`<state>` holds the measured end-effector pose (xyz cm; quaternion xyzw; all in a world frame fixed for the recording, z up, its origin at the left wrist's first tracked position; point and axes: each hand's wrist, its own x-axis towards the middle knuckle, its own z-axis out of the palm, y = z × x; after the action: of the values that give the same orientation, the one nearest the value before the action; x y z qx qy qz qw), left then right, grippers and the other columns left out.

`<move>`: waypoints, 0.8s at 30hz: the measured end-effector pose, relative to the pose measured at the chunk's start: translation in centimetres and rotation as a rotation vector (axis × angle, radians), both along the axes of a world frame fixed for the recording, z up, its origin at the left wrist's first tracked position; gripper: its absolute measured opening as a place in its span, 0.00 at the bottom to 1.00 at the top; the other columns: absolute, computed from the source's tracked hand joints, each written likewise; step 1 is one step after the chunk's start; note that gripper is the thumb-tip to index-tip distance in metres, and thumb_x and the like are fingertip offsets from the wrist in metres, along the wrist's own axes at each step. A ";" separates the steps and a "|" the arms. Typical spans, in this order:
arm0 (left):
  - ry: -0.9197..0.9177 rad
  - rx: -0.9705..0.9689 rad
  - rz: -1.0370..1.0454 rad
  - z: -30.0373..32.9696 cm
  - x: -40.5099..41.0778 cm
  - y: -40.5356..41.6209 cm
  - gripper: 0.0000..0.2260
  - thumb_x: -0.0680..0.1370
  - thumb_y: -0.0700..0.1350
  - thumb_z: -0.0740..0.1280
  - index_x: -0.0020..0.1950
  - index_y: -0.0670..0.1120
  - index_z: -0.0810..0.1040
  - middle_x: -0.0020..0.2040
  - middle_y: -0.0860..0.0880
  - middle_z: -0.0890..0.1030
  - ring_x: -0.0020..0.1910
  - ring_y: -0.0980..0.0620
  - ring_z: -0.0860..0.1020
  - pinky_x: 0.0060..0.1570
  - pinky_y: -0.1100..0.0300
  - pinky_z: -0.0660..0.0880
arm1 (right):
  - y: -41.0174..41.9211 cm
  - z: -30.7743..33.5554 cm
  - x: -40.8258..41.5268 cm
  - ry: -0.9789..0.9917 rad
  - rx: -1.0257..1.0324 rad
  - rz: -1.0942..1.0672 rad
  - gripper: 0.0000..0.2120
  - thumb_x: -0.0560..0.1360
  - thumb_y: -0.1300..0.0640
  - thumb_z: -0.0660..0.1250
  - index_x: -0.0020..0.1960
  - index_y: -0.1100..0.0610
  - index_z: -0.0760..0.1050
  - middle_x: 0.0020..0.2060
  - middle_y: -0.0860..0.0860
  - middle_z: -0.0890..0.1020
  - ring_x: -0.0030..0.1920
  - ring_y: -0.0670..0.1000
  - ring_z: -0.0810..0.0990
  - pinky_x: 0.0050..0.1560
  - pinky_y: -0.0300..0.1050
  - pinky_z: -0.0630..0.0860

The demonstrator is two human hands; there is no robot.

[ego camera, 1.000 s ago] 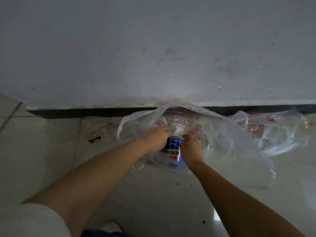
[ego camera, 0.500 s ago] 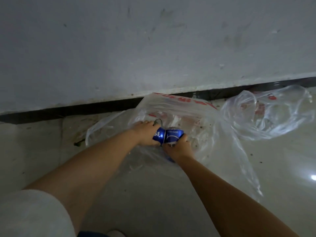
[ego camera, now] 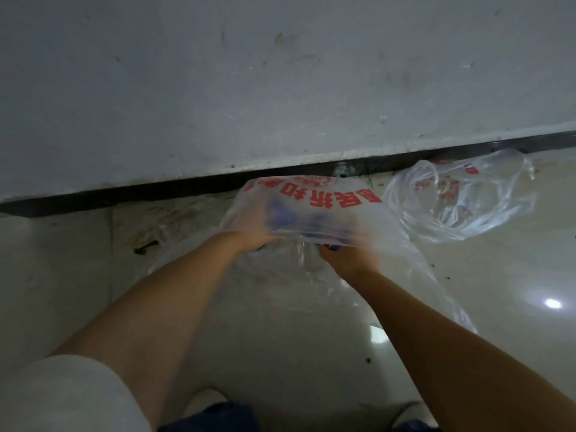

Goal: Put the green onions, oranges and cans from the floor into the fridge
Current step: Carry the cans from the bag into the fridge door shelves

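Hands reach forward under plastic bag, blurred.

Blue cans blur behind a clear bag printed with red characters

Two plastic bags lie on the floor: one at centre, one at two o'clock. Blue cans blur inside the first; their number is unclear. Two hands, left and right.

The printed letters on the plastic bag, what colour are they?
Red, on the clear plastic bag, seen in the head view.
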<state>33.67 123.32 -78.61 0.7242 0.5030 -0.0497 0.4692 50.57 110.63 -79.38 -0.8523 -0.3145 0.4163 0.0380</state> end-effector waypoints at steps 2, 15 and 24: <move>0.013 -0.091 0.112 1.9 0.9 -1.9 0.25 0.70 0.60 0.69 0.61 0.48 0.73 0.45 0.46 0.77 0.46 0.46 0.78 0.51 0.53 0.75 | -0.7 2.7 0.2 -0.003 0.028 0.072 0.28 0.76 0.44 0.63 0.72 0.55 0.63 0.63 0.55 0.73 0.61 0.52 0.73 0.62 0.46 0.70; -0.109 -0.232 0.365 25.1 0.0 -10.3 0.28 0.66 0.47 0.77 0.62 0.47 0.70 0.53 0.53 0.78 0.51 0.53 0.79 0.50 0.59 0.75 | -4.5 29.2 0.4 0.323 0.324 -0.154 0.36 0.65 0.57 0.78 0.67 0.52 0.62 0.57 0.47 0.74 0.60 0.48 0.76 0.53 0.36 0.74; -0.340 -0.389 0.464 47.4 1.0 -10.8 0.25 0.72 0.44 0.74 0.66 0.48 0.69 0.59 0.52 0.80 0.55 0.54 0.80 0.57 0.56 0.76 | -4.4 49.2 1.6 0.953 0.370 -0.701 0.24 0.72 0.47 0.68 0.61 0.61 0.75 0.51 0.60 0.83 0.50 0.58 0.83 0.45 0.51 0.82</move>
<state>34.71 112.55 -31.26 0.4854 0.5501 0.0851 0.6742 52.20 106.25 -30.17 -0.6045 -0.0312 0.6525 0.4559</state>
